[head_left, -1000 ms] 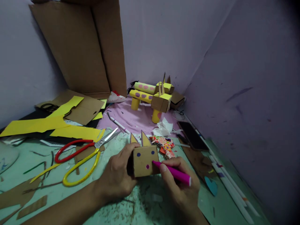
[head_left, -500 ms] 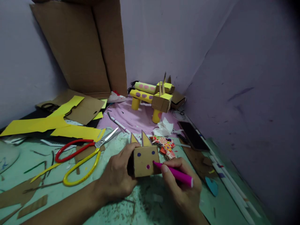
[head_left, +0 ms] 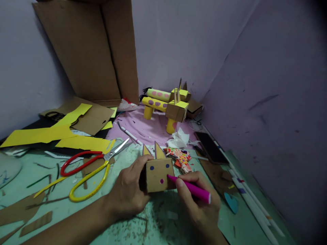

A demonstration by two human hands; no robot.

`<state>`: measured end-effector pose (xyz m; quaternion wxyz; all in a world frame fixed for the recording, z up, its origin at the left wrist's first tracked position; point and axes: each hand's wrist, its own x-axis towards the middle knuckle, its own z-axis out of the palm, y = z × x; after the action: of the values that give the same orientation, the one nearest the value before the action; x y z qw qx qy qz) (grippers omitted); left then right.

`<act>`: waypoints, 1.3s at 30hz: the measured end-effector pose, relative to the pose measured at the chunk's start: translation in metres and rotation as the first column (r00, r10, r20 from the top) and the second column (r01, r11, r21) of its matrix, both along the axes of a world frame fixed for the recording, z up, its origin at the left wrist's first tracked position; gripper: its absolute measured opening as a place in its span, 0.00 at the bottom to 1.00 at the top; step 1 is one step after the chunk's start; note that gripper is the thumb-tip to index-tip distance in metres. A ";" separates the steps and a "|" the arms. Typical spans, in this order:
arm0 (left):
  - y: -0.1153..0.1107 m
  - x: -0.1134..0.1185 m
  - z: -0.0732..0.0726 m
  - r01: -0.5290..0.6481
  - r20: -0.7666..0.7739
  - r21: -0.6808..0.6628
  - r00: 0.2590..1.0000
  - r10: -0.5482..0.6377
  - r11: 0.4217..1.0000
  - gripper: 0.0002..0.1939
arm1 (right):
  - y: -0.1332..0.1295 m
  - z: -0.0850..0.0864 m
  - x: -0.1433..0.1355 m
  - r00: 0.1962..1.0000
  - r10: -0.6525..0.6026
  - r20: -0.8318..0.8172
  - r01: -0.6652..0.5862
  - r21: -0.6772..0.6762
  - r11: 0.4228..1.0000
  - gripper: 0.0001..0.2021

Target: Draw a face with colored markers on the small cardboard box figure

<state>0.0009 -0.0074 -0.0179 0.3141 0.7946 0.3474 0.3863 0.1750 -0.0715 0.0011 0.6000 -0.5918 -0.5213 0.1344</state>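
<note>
A small cardboard box with two pointed ears on top is gripped at its left side by my left hand. Its front bears two dark blue dots above and a magenta dot lower down. My right hand is closed around a magenta marker, whose tip touches the box front to the right of the magenta dot. Scissors with one red and one yellow handle lie with their blades apart, left of my left hand. Just behind the box is a floral-patterned piece.
Toy animals of yellow tubes and cardboard, such as the front one, stand at the back. Yellow paper and cardboard scraps lie left. A phone, white sticks and a blue paper piece lie right. A large cardboard sheet leans behind.
The view has shifted very slightly. Both hands, the box and the marker hold nearly the same positions, with the marker tip still on the box front.
</note>
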 end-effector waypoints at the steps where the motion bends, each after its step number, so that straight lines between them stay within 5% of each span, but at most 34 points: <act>1: 0.000 0.000 0.000 -0.003 0.000 0.001 1.000 0.003 1.000 0.34 | 0.001 0.000 0.001 1.000 0.013 0.020 -0.014 0.012 1.000 0.08; 10: 0.002 0.002 0.001 -0.002 -0.010 0.031 1.000 0.002 1.000 0.33 | 0.004 0.003 0.009 0.993 0.079 0.086 -0.085 0.066 0.994 0.07; 18: -0.001 0.002 0.006 -0.014 -0.030 0.003 0.999 0.014 1.000 0.31 | -0.002 0.013 -0.023 0.986 0.029 -0.167 -0.018 0.064 0.998 0.04; 26: -0.001 0.003 0.006 -0.038 -0.062 0.030 0.997 0.040 0.999 0.30 | 0.003 0.010 -0.023 0.996 0.071 0.061 -0.077 0.113 0.991 0.05; 39: 0.000 0.004 0.003 -0.021 -0.026 0.083 0.999 0.023 0.996 0.33 | 0.000 0.002 -0.019 0.995 0.074 0.068 -0.079 0.074 0.994 0.06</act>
<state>0.0050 -0.0071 -0.0152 0.2722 0.8080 0.3441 0.3931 0.1556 -0.0716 0.0032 0.5994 -0.5521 -0.5675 0.1179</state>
